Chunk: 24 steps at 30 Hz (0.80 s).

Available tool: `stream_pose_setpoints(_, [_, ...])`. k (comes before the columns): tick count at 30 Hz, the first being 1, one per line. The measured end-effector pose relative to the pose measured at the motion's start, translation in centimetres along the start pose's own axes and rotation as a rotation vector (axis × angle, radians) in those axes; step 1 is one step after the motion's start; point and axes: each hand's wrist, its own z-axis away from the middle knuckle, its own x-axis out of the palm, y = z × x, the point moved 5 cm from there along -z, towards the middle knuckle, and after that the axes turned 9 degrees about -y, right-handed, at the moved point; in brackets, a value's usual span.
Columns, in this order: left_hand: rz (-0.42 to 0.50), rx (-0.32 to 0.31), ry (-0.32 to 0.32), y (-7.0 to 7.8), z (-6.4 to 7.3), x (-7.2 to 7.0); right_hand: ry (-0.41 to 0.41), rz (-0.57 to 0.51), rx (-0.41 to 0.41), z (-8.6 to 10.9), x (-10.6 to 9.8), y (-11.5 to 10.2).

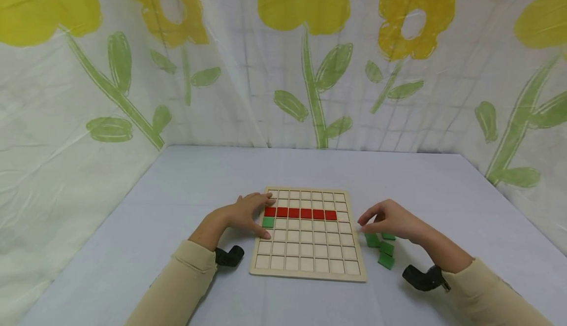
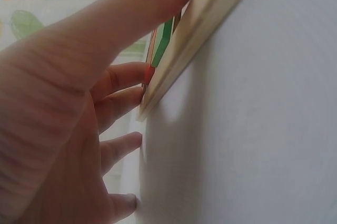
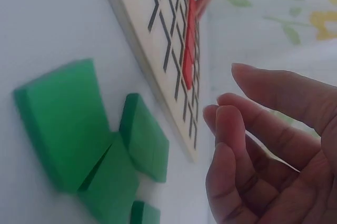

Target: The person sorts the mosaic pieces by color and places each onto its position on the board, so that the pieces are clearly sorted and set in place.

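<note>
While the left hand point(image 1: 249, 212) is spread over the wooden grid board point(image 1: 307, 238), those loose green tiles point(image 1: 387, 248) sit way closer, just nearside of the empty, half-curled right hand point(image 1: 394, 221).

Soft, even light fills the head view, with faint shadows on the desk point(image 1: 212, 173). Wrist views are hazier: a diffuse shadow beside the board point(image 2: 216, 11), a blurred curtain point(image 3: 253, 34) upper right.

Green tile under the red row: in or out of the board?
In: head view shows the green tile within a board square, below the leftmost red tile.
</note>
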Motion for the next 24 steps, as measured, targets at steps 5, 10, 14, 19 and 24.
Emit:
stream_pose_setpoints(5, [0.004, 0.002, 0.002, 0.0, 0.0, 0.0, 0.009, -0.006, 0.017, 0.7, -0.2, 0.8])
stream_pose_setpoints(10, [0.003, 0.003, 0.004, 0.0, 0.0, 0.0, 0.036, -0.004, 0.036, 1.5, -0.5, 1.5])
stream_pose_setpoints(14, [0.001, -0.001, 0.005, 0.0, 0.0, 0.0, 0.045, -0.006, 0.069, 2.0, -0.7, 2.3])
stream_pose_setpoints(19, [0.006, 0.002, 0.003, 0.0, 0.0, 0.0, 0.076, 0.002, 0.093, 2.6, -1.1, 3.3])
stream_pose_setpoints(24, [0.004, 0.0, 0.005, -0.1, -0.1, 0.0, 0.119, 0.001, 0.11, 3.2, -1.4, 4.2])
